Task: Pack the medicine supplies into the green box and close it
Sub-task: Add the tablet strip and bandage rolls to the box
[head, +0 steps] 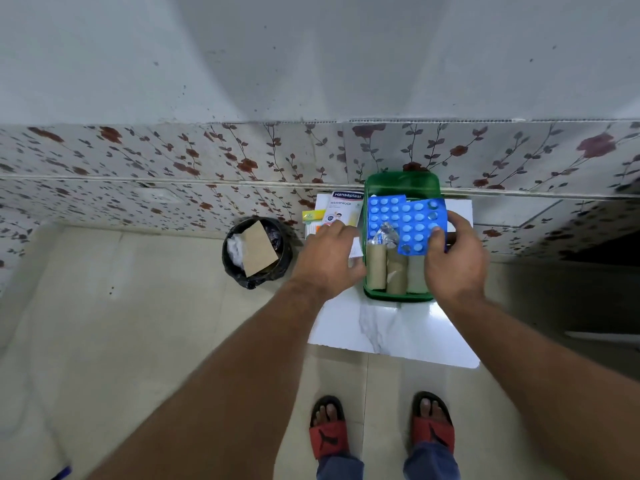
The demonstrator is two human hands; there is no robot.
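Observation:
The green box [398, 295] stands open on a small white table [391, 327], its lid [401, 183] raised against the wall. Inside lie three beige bandage rolls [394, 271], a crumpled foil strip [386, 233] and a blue blister pack [381, 213]. My right hand [457, 261] holds a second blue blister pack [417, 225] by its right edge, over the box. My left hand [329, 258] rests palm down at the box's left side, fingers over something white that I cannot make out. A Hansaplast plaster box [343, 209] lies just beyond that hand.
A black bin [258, 251] with cardboard and wadding stands on the floor left of the table. A small yellow-green packet [311, 220] lies beside the plaster box. The flowered tile wall runs right behind the table. My sandalled feet are below the table's front edge.

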